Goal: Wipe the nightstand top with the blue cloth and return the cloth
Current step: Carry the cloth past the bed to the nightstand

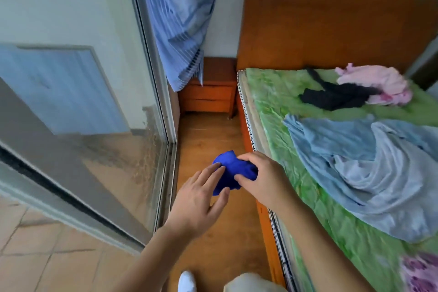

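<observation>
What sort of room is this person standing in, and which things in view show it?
Most likely a bedroom: a bed with a green sheet and wooden headboard, loose clothes lying on it, and a small wooden nightstand with drawers in the corner beside it.

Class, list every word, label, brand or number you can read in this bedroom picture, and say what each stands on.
None: no text can be read anywhere.
The blue cloth, nightstand and green sheet bear no lettering.
The mattress edge shows only a blurred zigzag pattern.
</observation>
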Demonstrator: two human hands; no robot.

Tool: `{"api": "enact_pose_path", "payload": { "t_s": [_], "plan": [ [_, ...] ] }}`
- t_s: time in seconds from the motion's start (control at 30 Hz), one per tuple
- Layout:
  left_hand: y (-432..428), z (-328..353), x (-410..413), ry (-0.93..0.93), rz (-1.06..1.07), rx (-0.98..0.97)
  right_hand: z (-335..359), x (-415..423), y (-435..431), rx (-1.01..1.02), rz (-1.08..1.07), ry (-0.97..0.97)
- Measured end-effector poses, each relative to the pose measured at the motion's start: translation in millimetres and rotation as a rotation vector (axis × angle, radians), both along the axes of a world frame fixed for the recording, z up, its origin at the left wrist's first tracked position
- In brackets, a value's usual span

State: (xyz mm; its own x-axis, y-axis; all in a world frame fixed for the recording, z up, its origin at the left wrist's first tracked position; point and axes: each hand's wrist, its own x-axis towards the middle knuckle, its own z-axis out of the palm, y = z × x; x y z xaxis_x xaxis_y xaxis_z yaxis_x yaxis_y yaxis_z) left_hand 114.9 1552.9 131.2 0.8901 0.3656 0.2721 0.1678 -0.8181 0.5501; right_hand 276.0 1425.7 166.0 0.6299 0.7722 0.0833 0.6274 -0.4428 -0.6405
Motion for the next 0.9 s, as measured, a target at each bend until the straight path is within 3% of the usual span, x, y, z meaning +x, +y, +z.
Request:
{"api": "enact_pose_path", "payload": {
  "t_s": [0.33, 0.9],
  "plan": [
    [71, -6, 132, 0.060, -0.087, 0.010, -19, 122, 59, 0.016, -0.088, 0.052],
    [187, 23, 375, 0.131, -0.044, 0.143, -15, 368, 179, 0.114, -0.057, 0.046]
  ]
}}
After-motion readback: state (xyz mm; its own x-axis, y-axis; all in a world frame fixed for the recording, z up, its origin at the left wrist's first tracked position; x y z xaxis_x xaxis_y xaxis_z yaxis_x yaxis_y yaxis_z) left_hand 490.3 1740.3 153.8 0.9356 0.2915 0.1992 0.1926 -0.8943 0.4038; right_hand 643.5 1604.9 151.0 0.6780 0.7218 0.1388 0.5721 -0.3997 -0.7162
